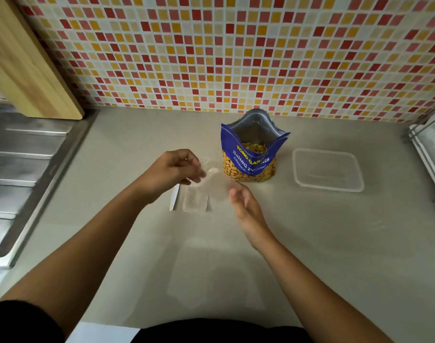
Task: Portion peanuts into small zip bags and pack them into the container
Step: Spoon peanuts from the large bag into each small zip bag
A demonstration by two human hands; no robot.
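A blue bag of salted peanuts (pixel 251 154) stands open on the counter, peanuts visible inside. My left hand (pixel 176 169) pinches a small clear zip bag (pixel 211 180) just left of the peanut bag, lifted above the counter. My right hand (pixel 243 204) hovers just below that bag with relaxed, nearly straight fingers, holding nothing. More clear zip bags (pixel 195 200) lie flat on the counter under my left hand. A clear plastic container (pixel 327 169) sits empty to the right of the peanut bag.
A white spoon handle (pixel 174 196) lies beside the flat zip bags. A steel sink drainboard (pixel 20 159) fills the left side, with a wooden board (pixel 25 65) leaning above it. A dish rack (pixel 431 149) stands at the right edge. The tiled wall (pixel 236 45) backs the counter.
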